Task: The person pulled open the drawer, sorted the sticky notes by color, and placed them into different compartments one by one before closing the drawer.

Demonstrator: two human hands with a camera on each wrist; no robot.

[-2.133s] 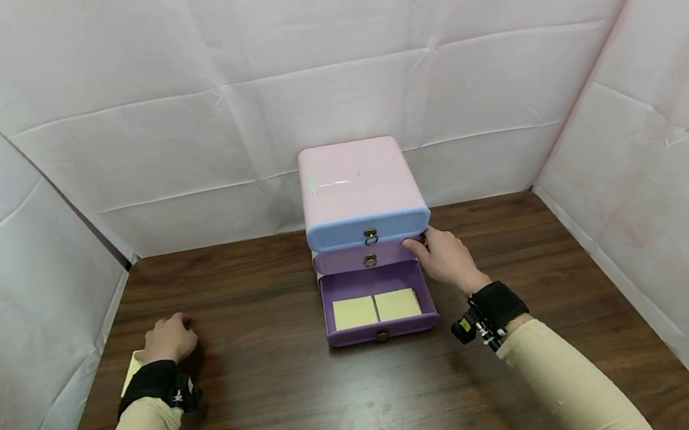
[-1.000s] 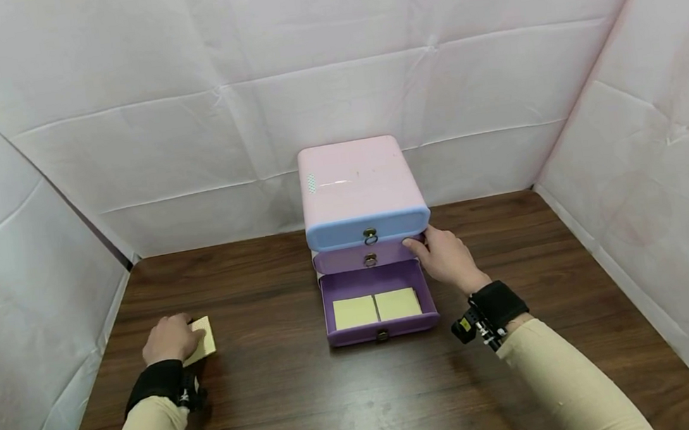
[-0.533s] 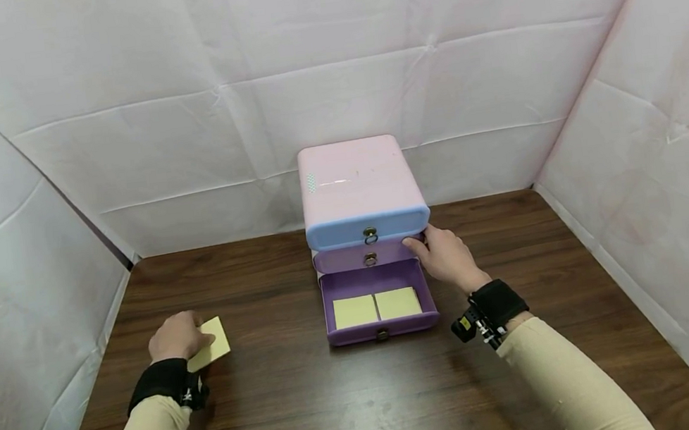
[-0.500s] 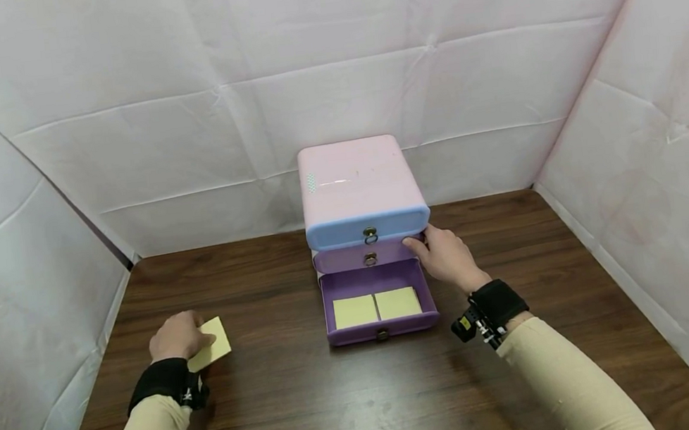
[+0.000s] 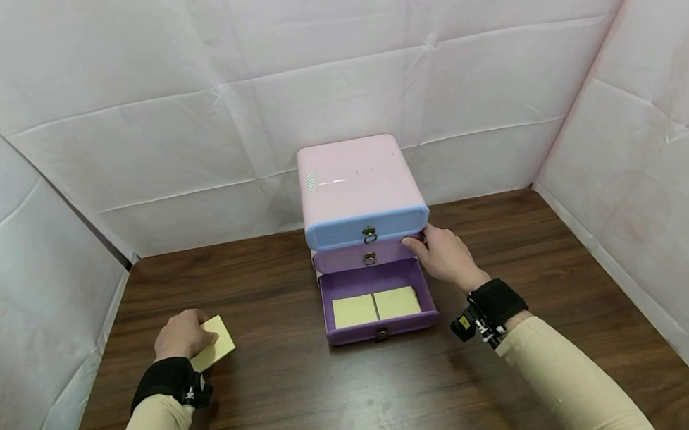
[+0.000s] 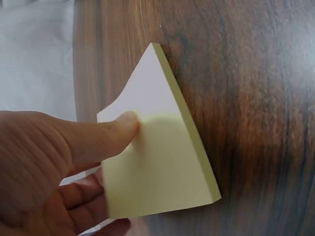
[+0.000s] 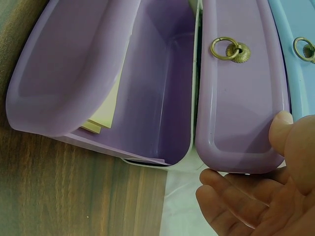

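My left hand (image 5: 181, 335) pinches a yellow sticky-note pad (image 5: 214, 343) just above the table's left side; in the left wrist view the thumb lies on top of the pad (image 6: 157, 162) and the fingers curl beneath it. A pink drawer unit (image 5: 356, 182) stands at the middle back. Its bottom purple drawer (image 5: 383, 327) is pulled out and holds two yellow pads (image 5: 376, 306) side by side. My right hand (image 5: 445, 257) rests against the unit's right side at the middle drawer (image 7: 241, 93), thumb on the drawer front, fingers relaxed.
The dark wooden table (image 5: 353, 398) is walled by white sheets at the back and on both sides. The top blue drawer (image 5: 368, 228) and the middle purple one are closed, each with a brass ring pull (image 7: 230, 50).
My left hand picked the yellow pad up from the far left and carried it a little rightward and forward. The right hand and the drawers have not moved.
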